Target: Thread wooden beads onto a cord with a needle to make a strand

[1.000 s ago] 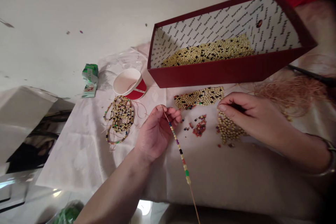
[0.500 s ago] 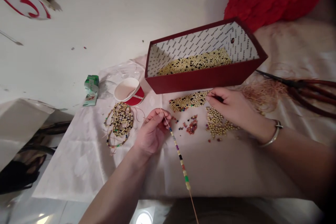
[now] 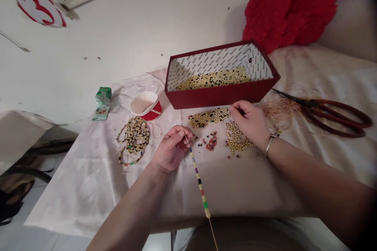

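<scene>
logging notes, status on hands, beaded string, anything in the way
Left hand pinching thin tan cord strung with multicoloured beads. Right hand beside flat yellow-and-black bead patch, grip unclear. Dark-red rectangular box beyond, not touching cord.

A slim silver-coloured bangle [image 3: 268,147] with a small knob rings the right hand's [image 3: 250,122] wrist, beneath bare-skinned knuckles.

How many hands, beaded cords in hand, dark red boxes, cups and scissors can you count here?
Hands, left hand and right hand: 2
Held beaded cord: 1
Dark red box: 1
Paper cup: 1
Scissors: 1
Total: 6
</scene>
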`<state>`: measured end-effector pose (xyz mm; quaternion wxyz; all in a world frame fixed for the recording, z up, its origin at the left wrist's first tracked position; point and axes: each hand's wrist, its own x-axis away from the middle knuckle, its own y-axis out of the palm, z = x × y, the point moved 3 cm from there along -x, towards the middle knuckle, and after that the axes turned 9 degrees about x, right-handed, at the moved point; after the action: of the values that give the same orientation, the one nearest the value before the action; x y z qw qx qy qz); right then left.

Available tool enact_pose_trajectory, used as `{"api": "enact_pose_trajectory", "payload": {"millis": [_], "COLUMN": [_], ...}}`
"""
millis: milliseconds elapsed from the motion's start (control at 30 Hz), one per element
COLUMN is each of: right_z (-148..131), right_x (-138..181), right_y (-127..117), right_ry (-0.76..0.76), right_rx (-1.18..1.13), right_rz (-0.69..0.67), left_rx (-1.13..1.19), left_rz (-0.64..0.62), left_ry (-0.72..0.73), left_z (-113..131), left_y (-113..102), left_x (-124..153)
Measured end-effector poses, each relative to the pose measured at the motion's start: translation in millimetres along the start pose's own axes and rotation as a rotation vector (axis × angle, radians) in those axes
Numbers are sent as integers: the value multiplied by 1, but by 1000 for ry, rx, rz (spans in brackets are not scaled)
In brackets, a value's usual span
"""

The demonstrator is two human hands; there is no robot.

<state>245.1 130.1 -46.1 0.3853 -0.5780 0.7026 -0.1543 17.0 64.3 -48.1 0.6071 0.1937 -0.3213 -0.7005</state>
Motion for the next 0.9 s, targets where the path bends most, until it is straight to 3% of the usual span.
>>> {"api": "enact_pose_trajectory", "payload": {"millis": [900], "right_z": [18], "right_x": [-3], "right_y": [8], "right_ry": [50], "right_rx": [-75], "right_rz": [0], "left_rx": [112], "left_rz": [-175], "left_ry": [-15], "left_z": [1], "left_y": [22], "left_x": [8]}}
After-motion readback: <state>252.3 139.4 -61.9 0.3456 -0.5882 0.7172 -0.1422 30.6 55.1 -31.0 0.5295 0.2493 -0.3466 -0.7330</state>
